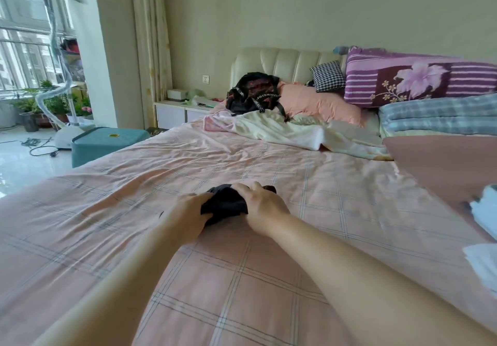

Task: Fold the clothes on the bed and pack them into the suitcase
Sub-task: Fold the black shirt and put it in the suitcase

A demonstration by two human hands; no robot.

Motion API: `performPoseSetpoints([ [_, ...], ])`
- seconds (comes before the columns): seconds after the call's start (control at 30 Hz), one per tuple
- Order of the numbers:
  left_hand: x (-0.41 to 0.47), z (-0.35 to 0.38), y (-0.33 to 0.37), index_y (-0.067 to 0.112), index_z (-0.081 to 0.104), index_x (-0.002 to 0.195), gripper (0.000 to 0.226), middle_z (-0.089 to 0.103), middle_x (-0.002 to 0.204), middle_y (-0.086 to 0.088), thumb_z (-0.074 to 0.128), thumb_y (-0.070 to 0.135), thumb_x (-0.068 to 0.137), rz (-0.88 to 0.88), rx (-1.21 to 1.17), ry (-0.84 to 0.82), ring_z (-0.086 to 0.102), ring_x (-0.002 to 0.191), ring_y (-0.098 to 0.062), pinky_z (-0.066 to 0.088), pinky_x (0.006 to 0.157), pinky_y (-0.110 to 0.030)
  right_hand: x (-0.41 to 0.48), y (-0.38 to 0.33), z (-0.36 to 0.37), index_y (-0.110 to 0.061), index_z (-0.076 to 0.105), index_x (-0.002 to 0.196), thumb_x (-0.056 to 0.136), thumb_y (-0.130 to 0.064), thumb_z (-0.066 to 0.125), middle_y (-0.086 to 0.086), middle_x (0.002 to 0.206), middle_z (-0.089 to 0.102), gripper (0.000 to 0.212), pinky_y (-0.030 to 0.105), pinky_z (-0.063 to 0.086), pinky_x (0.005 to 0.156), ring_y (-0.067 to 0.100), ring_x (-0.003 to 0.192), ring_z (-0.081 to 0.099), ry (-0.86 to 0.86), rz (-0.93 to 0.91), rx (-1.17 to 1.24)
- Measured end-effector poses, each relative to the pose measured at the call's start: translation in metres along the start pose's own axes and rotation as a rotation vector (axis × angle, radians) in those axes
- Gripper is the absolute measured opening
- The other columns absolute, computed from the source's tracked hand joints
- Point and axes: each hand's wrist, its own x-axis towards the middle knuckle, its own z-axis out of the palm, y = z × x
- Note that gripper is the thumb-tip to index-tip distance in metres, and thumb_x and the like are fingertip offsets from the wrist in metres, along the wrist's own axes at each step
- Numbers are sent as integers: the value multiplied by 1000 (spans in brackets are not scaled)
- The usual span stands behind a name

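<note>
A small dark garment [226, 203] lies bunched in the middle of the pink checked bed [242, 157]. My left hand [188, 215] grips its left side with curled fingers. My right hand [262, 206] lies over its right side, fingers curled down onto the cloth. Most of the garment is hidden between the two hands. At the right edge a pink flat surface [443, 163] rests on the bed, and I cannot tell whether it is the suitcase lid. White folded cloth [484, 211] lies beside it, with more white cloth [484, 265] lower down.
A black backpack [254, 94] leans on pink pillows [317, 103] at the headboard, beside a crumpled pale sheet [295, 133] and stacked quilts [430, 95]. A teal stool [105, 141] and a garment steamer [64, 133] stand on the floor at the left.
</note>
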Motion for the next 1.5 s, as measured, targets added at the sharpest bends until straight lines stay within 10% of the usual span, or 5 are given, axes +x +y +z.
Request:
performPoseSetpoints([
  [0.43,-84,50,203,34,54,131,34,60,103,1,54,35,97,273,-84,-51,57,94,-23,49,77,-36,-225,124,-71,-45,14,152,97,-31,55,2,135,41,70,34,45,68,29,99,59,103,177,-71],
  [0.7,-144,63,204,46,42,135,84,50,125,14,61,74,58,261,-19,-361,50,114,-14,47,96,-38,-305,121,-37,-31,73,108,90,-39,66,-9,130,51,22,36,47,93,18,114,56,204,97,102],
  [0.9,-150,37,201,36,59,70,30,60,74,13,66,7,76,358,-30,-308,57,70,-6,47,67,-30,-327,108,-35,-20,70,63,92,-48,56,-13,87,59,43,32,41,83,11,83,55,297,65,371],
  [1.13,-156,25,183,35,77,96,60,52,122,22,39,-8,80,239,100,-574,57,117,-14,49,101,-37,-312,94,-53,-40,59,133,87,-49,67,-15,128,54,48,31,43,100,9,119,51,107,145,167],
  [1.5,-138,30,221,25,62,94,14,63,82,3,50,31,97,39,141,60,57,73,-22,44,56,-29,-308,143,-64,-20,69,101,88,-6,61,3,109,58,20,32,39,66,27,98,56,713,585,70],
])
